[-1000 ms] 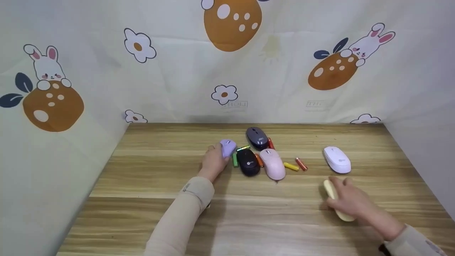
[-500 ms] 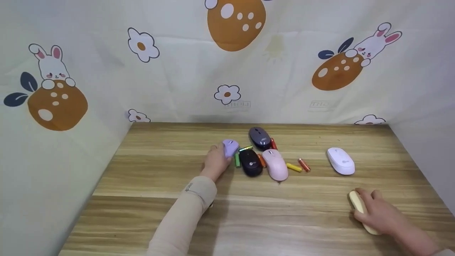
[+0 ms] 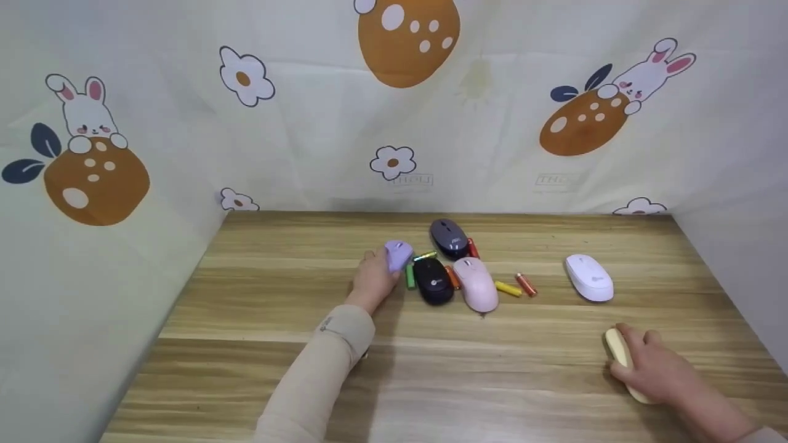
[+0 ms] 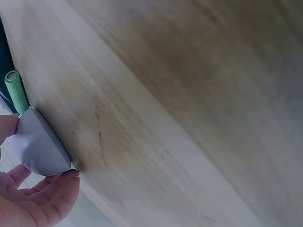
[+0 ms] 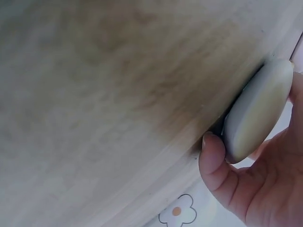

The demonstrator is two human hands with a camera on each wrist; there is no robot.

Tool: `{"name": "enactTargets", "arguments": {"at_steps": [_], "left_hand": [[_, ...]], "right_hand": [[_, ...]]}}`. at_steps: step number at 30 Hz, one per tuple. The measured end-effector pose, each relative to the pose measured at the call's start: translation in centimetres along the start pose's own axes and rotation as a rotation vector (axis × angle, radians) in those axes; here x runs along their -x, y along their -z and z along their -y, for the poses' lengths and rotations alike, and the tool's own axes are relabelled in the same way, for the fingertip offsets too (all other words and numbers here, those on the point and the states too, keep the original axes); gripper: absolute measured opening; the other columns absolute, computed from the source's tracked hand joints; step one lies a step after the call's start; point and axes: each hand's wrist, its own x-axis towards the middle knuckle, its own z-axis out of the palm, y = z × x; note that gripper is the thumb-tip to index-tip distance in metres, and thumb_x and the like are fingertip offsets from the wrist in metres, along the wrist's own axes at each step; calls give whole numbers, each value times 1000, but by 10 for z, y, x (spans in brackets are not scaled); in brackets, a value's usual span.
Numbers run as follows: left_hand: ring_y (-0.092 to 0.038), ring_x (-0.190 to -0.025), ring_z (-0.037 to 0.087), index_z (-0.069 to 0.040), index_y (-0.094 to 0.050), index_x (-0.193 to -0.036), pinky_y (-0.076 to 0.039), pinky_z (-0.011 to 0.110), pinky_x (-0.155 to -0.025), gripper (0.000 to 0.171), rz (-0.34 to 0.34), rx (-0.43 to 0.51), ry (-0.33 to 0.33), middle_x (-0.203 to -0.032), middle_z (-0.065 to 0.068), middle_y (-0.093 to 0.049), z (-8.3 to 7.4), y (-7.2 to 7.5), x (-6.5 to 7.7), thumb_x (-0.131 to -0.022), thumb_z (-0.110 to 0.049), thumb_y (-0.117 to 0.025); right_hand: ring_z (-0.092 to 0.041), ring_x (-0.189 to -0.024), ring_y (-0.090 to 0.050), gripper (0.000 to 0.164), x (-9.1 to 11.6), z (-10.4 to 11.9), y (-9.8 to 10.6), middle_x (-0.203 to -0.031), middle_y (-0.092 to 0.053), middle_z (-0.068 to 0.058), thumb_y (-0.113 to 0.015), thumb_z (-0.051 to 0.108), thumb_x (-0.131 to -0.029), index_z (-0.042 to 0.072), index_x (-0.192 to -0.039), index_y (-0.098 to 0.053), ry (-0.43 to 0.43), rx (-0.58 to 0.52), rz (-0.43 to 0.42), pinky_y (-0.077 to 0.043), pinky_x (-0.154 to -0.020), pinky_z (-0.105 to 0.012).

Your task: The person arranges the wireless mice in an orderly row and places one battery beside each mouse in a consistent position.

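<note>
My left hand (image 3: 373,280) grips a small purple computer mouse (image 3: 399,255) from its left side, thumb on the near side. In the left wrist view the purple mouse (image 4: 40,144) sits low at the table, with a green battery (image 4: 17,92) just beyond it. At the right front, my right hand (image 3: 655,369) holds a pale yellow computer mouse (image 3: 620,351) between thumb and fingers. The right wrist view shows this yellow mouse (image 5: 260,111) at the tabletop; part of it is behind the fingers in the head view.
Beside the purple mouse lie black (image 3: 433,281), dark grey (image 3: 449,238) and pink (image 3: 477,285) mice, with several coloured batteries around them. Yellow (image 3: 508,288) and red (image 3: 526,285) batteries lie to their right. A white mouse (image 3: 590,278) stands farther right. Printed cloth (image 3: 308,141) walls the table.
Over the first half second my right hand moved right and towards me with the yellow mouse; since then it has stayed there. My left hand keeps its place on the purple mouse.
</note>
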Motion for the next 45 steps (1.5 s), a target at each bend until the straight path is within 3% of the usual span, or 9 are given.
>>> {"name": "enactTargets", "arguments": {"at_steps": [18, 28, 35, 41, 45], "left_hand": [[-50, -81, 27, -6, -38, -120, -42, 38, -66, 60, 32, -18, 14, -96, 17, -48, 3, -2, -3, -71, -32, -60], [-51, -79, 29, -3, -42, -115, -42, 39, -65, 57, -18, -15, -14, -92, 17, -50, 4, -3, -4, -69, -30, -62], [-51, -81, 28, -4, -40, -117, -42, 38, -67, 58, 2, -17, -5, -94, 16, -49, 4, -3, -4, -70, -31, -61], [-51, -80, 27, -5, -41, -116, -42, 38, -66, 57, 13, -17, -4, -93, 16, -49, 2, -3, -4, -70, -31, -61], [-51, -80, 28, -5, -41, -115, -42, 39, -65, 55, 13, -13, 0, -94, 16, -49, 3, -2, -3, -70, -31, -61]], "right_hand": [[-24, -51, -46, 68, 4, 13, 0, -88, -38, -32, -54, 42, -72, 0, -120, -30, -44, 29, -3, -35, -40, -37], [-20, -47, -42, 66, 5, 15, 1, -80, -39, -23, -52, 42, -72, 3, -120, -30, -39, 58, 23, -32, -37, -32], [-22, -50, -45, 67, 4, 14, -1, -81, -41, -24, -53, 47, -72, 4, -119, -32, -36, 63, -9, -33, -39, -35], [-37, -57, -49, 85, 3, 24, 19, -88, -45, -30, -44, 64, -68, 0, -121, -32, -21, 153, -81, -34, -38, -41], [-36, -58, -50, 79, -9, 43, 43, -98, -44, -31, -44, 60, -72, 1, -123, -32, 6, 125, -159, -34, -37, -38]]}}
